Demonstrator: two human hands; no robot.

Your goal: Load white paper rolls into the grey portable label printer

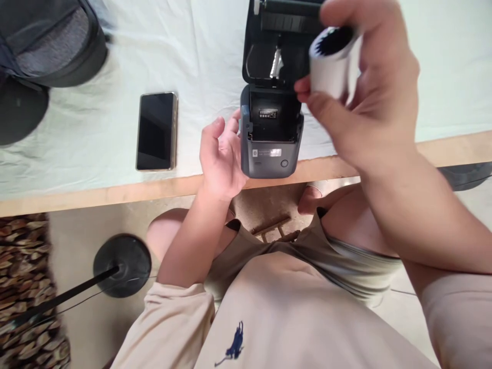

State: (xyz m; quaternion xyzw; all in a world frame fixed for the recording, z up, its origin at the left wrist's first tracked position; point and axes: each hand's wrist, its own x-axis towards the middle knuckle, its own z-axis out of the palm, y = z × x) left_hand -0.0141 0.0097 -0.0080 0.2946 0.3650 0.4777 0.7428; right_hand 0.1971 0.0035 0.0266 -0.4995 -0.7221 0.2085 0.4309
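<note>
paper roll (pixel 333 61): white roll with a dark hollow core, held up in the air above and a bit right of the printer, not in it yet. it looks a little motion-blurred so i can't say if a loose end is hanging off.
right hand (pixel 369 87): wrapped around the paper roll, thumb on the near side and fingers over the far side, so it's clearly gripping it.
printer (pixel 271 138): small dark grey box sitting right at the near edge of the counter. lid (pixel 277 41) is flipped open and back, and the paper bay under it looks bare, just a little label inside.
left hand (pixel 221 154): touching the left side of the printer, fingers loosely curled against the case, steadying it more than gripping. not holding anything else.
done so far, my read: lid is open, the bay has no roll in it, fresh roll is in hand.
left to do, my read: roll isn't seated, the paper end isn't fed out, and the lid isn't shut. so roughly the middle of it.
phone (pixel 157 130): lying flat, screen dark, well to the left of the printer, nobody touching it.
counter (pixel 115 192): wooden edge with a pale cloth (pixel 96 118) over the top.
bag (pixel 49 41): dark, at the far left corner on the cloth.
floor stuff: a round black stand base (pixel 122 264) down by the person's knee.
</note>
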